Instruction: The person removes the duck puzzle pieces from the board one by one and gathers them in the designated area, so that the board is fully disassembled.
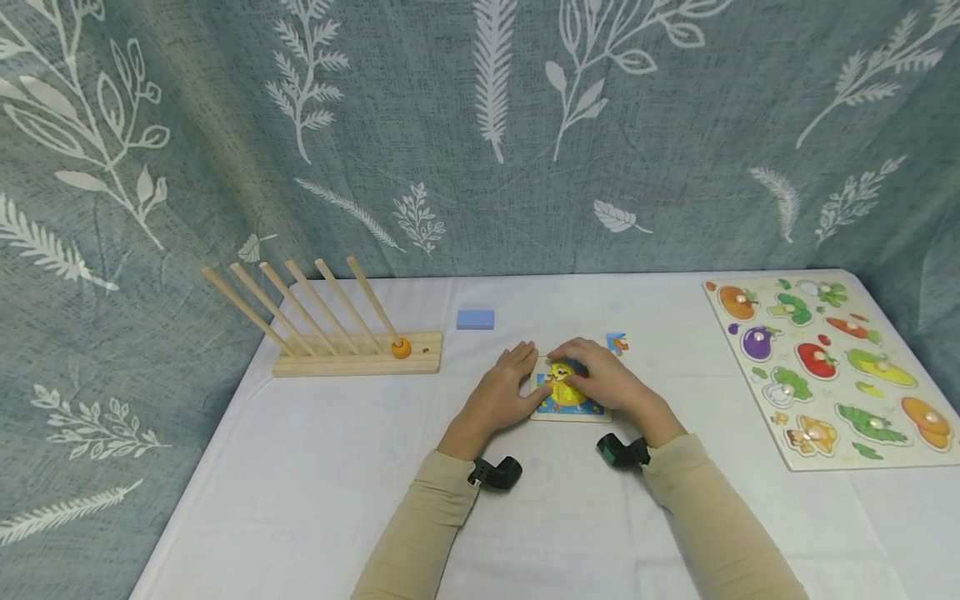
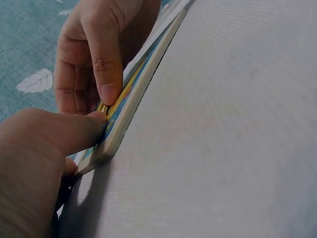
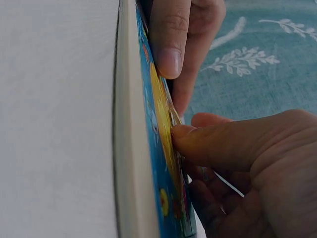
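Observation:
A small square wooden jigsaw puzzle (image 1: 570, 409), showing a yellow chick-like figure on blue, lies flat on the white tablecloth. My left hand (image 1: 502, 392) grips its left side, thumb on the picture and fingers along the edge. From the right, my right hand (image 1: 603, 375) curls over the far edge, its thumb on the yellow part. The right wrist view shows both thumbs against the yellow area of the puzzle (image 3: 161, 119); part of the picture is hidden under the hands. Just beyond the right hand lies a loose blue-and-orange puzzle piece (image 1: 618, 343).
A wooden peg rack (image 1: 356, 363) with several slanting rods and one orange bead (image 1: 401, 347) stands at left. Behind the puzzle lies a blue block (image 1: 476, 320). A large vegetable knob-puzzle board (image 1: 832, 392) is at right. A patterned curtain (image 1: 450, 167) hangs behind the table.

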`<state>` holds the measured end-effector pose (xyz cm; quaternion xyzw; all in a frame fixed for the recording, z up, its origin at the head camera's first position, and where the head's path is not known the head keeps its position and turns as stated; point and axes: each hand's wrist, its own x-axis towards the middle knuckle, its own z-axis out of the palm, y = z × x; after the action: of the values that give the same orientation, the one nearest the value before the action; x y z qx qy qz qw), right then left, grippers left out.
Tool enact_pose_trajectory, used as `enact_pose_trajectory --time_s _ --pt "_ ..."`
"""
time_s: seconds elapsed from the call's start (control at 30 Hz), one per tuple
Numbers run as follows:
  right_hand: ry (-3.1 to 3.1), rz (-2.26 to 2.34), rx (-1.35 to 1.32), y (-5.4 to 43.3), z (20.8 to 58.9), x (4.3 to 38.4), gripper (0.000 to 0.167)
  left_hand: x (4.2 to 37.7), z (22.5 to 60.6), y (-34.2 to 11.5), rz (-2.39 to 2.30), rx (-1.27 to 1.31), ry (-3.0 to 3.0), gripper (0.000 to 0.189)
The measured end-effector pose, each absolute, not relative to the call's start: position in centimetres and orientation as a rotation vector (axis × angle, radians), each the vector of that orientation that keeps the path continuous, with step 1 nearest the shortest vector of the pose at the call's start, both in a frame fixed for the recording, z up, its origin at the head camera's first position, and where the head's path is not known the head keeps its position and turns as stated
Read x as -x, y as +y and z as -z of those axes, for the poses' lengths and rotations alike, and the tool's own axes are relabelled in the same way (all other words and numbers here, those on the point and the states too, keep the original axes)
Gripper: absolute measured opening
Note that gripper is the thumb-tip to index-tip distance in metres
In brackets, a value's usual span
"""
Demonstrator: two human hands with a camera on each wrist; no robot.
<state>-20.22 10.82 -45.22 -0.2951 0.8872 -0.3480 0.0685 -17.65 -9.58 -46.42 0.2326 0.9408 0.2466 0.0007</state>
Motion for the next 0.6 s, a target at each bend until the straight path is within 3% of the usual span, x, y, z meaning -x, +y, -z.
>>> enact_pose_trajectory --time_s 0.6 --pt "2.709 1.169 0.64 12.1 44.2 20.4 0.03 17.7 46.5 -9.6 -0.793 -0.709 2.927 0.067"
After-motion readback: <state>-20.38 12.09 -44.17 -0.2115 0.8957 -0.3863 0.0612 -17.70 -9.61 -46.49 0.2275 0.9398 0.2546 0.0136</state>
